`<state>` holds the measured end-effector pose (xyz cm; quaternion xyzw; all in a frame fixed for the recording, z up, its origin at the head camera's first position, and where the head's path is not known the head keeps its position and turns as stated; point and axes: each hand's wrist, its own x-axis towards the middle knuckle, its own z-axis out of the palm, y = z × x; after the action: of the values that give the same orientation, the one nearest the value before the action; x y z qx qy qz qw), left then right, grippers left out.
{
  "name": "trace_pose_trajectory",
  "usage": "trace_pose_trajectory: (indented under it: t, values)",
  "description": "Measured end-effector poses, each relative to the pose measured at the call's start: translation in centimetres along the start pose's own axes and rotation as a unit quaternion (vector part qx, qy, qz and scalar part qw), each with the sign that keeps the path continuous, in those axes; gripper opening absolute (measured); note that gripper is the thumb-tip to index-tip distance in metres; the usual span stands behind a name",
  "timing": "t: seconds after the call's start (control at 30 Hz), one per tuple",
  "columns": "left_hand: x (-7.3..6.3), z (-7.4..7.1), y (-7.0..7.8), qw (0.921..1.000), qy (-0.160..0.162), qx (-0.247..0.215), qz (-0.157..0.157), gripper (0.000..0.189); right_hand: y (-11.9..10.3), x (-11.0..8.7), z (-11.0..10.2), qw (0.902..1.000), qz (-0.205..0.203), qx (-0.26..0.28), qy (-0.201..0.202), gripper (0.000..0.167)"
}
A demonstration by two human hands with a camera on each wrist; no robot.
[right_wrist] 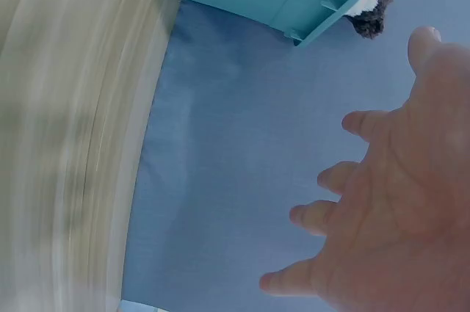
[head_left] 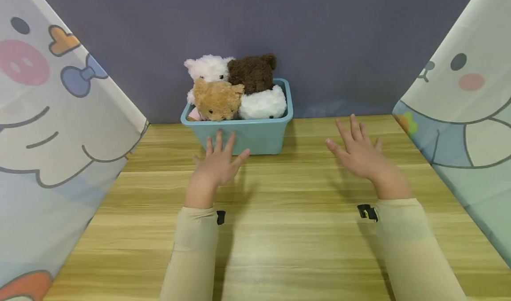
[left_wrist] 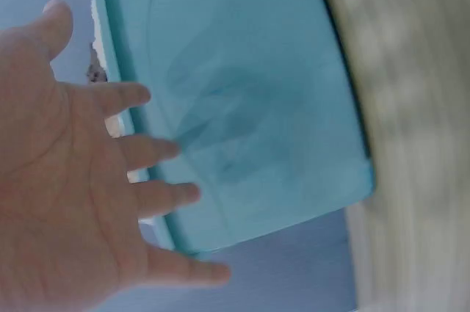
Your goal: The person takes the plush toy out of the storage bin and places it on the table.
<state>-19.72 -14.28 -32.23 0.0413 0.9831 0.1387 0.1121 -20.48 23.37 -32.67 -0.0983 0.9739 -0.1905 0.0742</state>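
A light blue plastic bin (head_left: 255,137) stands at the back of the wooden table, filled with plush toys. A tan teddy bear (head_left: 218,100) and a white plush toy (head_left: 262,103) fill its front. Behind them sit a dark brown plush bear (head_left: 251,72) and another white plush toy (head_left: 209,68). My left hand (head_left: 217,166), fingers spread, is in front of the bin; its fingertips overlap the front wall in the head view. To the right of the bin my right hand (head_left: 359,154) hovers with spread fingers, holding nothing.
A grey-blue panel (head_left: 339,48) rises behind the wooden table (head_left: 279,230). Cloths printed with cartoon animals hang on the left (head_left: 60,115) and right (head_left: 459,101). A bit of pink (head_left: 195,114) shows inside the bin's left corner.
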Motion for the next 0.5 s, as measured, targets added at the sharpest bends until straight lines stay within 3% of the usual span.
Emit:
trace_pose_trajectory:
  t: [0.13,0.3,0.4,0.5]
  values:
    - [0.0,-1.5,0.1,0.9997,-0.013,0.002,0.022,0.085,-0.3,0.5,-0.3,0.9998,-0.009,0.005,-0.018,0.086]
    - [-0.6,-3.7,-1.1,0.9974,0.0,-0.016,0.07,0.085,-1.1,1.5,-1.1,0.9994,-0.022,0.005,-0.025,0.087]
    - [-1.2,-5.3,-2.6,0.9962,0.047,-0.009,0.073,0.083,-2.0,2.2,-2.2,0.9991,-0.032,-0.004,-0.029,0.089]
    - [-1.4,-6.7,-4.4,0.9884,0.132,-0.019,0.073,0.071,-3.0,3.1,-3.5,0.998,-0.053,-0.014,-0.031,0.091]
